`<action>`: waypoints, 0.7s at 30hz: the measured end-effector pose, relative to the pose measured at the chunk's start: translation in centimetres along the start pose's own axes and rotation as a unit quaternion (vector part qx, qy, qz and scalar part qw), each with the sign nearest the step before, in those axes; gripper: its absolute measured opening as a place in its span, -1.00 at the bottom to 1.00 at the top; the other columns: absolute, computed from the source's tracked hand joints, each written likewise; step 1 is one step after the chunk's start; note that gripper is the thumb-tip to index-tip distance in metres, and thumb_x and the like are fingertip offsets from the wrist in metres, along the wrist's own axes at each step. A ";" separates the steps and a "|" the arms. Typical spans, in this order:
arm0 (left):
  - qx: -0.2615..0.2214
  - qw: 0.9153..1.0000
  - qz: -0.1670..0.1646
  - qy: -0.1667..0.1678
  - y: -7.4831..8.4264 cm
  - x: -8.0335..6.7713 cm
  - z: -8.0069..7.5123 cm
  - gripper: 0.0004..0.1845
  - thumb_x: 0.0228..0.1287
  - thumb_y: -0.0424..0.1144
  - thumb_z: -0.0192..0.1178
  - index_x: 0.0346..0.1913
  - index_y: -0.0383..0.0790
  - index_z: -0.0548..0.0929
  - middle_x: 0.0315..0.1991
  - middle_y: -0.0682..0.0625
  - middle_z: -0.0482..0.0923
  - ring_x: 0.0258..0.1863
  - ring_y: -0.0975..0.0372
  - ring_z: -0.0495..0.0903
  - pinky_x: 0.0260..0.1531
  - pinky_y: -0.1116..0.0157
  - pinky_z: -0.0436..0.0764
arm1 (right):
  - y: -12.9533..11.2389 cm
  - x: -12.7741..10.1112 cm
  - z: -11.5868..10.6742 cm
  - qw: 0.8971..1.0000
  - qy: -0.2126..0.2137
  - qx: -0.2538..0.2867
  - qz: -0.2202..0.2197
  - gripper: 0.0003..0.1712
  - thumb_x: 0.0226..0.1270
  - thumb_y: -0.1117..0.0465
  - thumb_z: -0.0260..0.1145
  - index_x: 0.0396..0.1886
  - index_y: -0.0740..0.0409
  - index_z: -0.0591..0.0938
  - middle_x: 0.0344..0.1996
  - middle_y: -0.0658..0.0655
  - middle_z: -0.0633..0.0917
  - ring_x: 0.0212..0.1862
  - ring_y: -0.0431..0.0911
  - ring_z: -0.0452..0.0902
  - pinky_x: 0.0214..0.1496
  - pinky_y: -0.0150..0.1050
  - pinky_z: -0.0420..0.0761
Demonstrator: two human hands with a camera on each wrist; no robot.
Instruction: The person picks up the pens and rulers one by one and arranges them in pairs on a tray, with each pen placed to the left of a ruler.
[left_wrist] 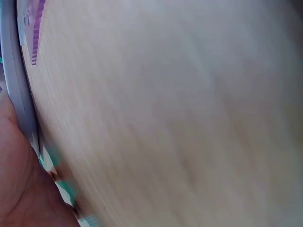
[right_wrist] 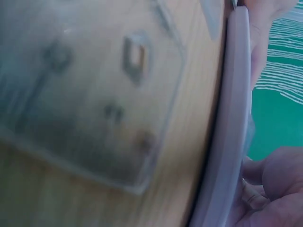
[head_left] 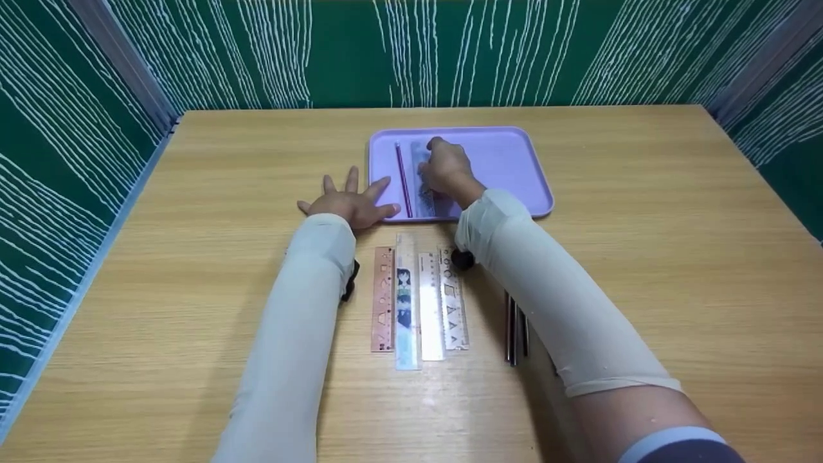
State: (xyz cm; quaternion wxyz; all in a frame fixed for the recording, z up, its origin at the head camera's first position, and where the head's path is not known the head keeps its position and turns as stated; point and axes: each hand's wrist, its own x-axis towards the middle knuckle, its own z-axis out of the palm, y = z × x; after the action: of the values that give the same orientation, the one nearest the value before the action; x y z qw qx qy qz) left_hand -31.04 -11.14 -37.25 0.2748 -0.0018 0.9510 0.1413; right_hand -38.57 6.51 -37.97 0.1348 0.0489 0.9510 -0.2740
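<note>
A bluish see-through ruler [head_left: 422, 199] lies lengthwise in the lilac tray [head_left: 501, 173]. My right hand [head_left: 448, 168] is over its far part, thumb and curled fingers pinching it; the contact is partly hidden. Left of that ruler is a thin purple pencil [head_left: 404, 180]. With fingers spread, my left hand [head_left: 353, 204] rests at the tray's near left corner, its thumb by the rim. The left wrist view shows the palm [left_wrist: 28, 184] beside the tray's edge. In the right wrist view, bent fingers [right_wrist: 279, 184] show beyond the tray wall.
In front of the tray lie a pink stencil ruler [head_left: 382, 299], a clear ruler with a cartoon figure [head_left: 405, 315], a plain clear ruler [head_left: 431, 315] and a clear stencil ruler [head_left: 454, 305]. Several dark slim sticks [head_left: 511, 331] lie beside my right forearm on the wooden table [head_left: 161, 289].
</note>
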 end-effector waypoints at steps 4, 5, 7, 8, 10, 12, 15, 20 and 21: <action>-0.002 1.000 0.000 -0.001 -0.1 0.2 0.1 -0.20 0.36 0.55 -0.20 0.56 0.65 -0.26 0.66 0.11 -0.62 0.60 -0.19 -0.64 0.32 -0.59 -0.38 | -0.5 -0.2 0.4 1.000 0.005 -0.014 0.009 -0.40 0.63 0.08 0.10 0.57 -0.05 0.27 0.40 0.10 0.50 0.15 -0.07 0.57 0.04 -0.25 0.71; -0.002 1.000 0.000 -0.001 -0.1 0.3 0.1 -0.20 0.36 0.55 -0.20 0.56 0.66 -0.25 0.66 0.11 -0.62 0.60 -0.19 -0.64 0.32 -0.59 -0.38 | -0.5 -0.2 0.5 1.000 0.006 -0.016 0.010 -0.41 0.62 0.09 0.10 0.56 -0.03 0.28 0.35 0.11 0.53 0.11 -0.07 0.59 -0.01 -0.26 0.72; -0.002 1.000 0.000 -0.001 -0.2 0.4 0.2 -0.20 0.36 0.55 -0.20 0.56 0.66 -0.25 0.66 0.11 -0.62 0.59 -0.19 -0.65 0.31 -0.60 -0.39 | -0.7 -0.3 0.5 1.000 0.007 -0.023 0.013 -0.43 0.62 0.10 0.10 0.54 0.00 0.29 0.22 0.13 0.57 0.02 -0.07 0.63 -0.13 -0.28 0.74; -0.002 1.000 0.000 -0.001 -0.2 0.4 0.2 -0.20 0.36 0.55 -0.20 0.56 0.66 -0.25 0.66 0.11 -0.62 0.59 -0.19 -0.65 0.31 -0.60 -0.38 | -0.8 -0.4 0.5 0.999 0.009 -0.028 0.013 -0.44 0.62 0.10 0.10 0.52 0.02 0.31 0.16 0.13 0.58 -0.02 -0.07 0.64 -0.17 -0.28 0.74; -0.003 1.000 0.000 -0.001 -0.2 0.4 0.1 -0.21 0.36 0.55 -0.20 0.55 0.67 -0.24 0.66 0.11 -0.61 0.59 -0.19 -0.65 0.31 -0.60 -0.39 | -1.0 -0.5 0.5 0.999 0.012 -0.037 0.013 -0.48 0.61 0.11 0.11 0.47 0.05 0.36 0.02 0.13 0.59 -0.11 -0.07 0.66 -0.25 -0.29 0.73; 0.000 1.000 0.000 -0.002 -0.1 0.4 0.1 -0.20 0.35 0.56 -0.20 0.55 0.67 -0.26 0.66 0.10 -0.61 0.59 -0.19 -0.64 0.31 -0.60 -0.38 | -1.2 -0.7 0.6 0.999 0.016 -0.048 0.015 -0.53 0.60 0.11 0.12 0.41 0.07 0.43 -0.07 0.11 0.60 -0.16 -0.07 0.67 -0.28 -0.29 0.73; 0.005 1.000 -0.001 -0.001 0.0 0.4 0.1 -0.19 0.34 0.57 -0.21 0.55 0.67 -0.26 0.67 0.10 -0.60 0.60 -0.20 -0.63 0.31 -0.61 -0.35 | -1.5 -0.9 0.7 0.998 0.021 -0.054 0.020 -0.60 0.57 0.12 0.14 0.31 0.10 0.52 -0.12 0.11 0.62 -0.17 -0.07 0.67 -0.25 -0.28 0.73; 0.009 1.000 -0.007 -0.004 0.1 0.4 0.0 -0.21 0.34 0.57 -0.22 0.54 0.69 -0.27 0.67 0.12 -0.61 0.61 -0.18 -0.62 0.34 -0.59 -0.35 | -1.9 -1.4 1.2 0.998 0.023 -0.064 0.011 -0.51 0.55 0.13 0.15 0.39 0.16 0.43 0.00 0.18 0.63 -0.08 -0.01 0.64 -0.09 -0.21 0.72; 0.009 1.000 -0.009 -0.006 0.1 0.3 0.0 -0.21 0.34 0.57 -0.22 0.54 0.70 -0.27 0.67 0.13 -0.61 0.61 -0.17 -0.62 0.34 -0.58 -0.36 | -2.0 -1.5 1.3 0.998 0.023 -0.065 0.008 -0.49 0.55 0.13 0.14 0.40 0.17 0.40 0.02 0.19 0.62 -0.07 0.00 0.64 -0.08 -0.20 0.72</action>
State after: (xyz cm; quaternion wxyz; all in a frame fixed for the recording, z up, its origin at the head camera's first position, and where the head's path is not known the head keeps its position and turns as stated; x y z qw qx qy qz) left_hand -31.33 -10.99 -37.41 0.2816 -0.0070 0.9506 0.1305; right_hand -37.20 4.13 -37.57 0.1177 0.0541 0.9692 -0.2092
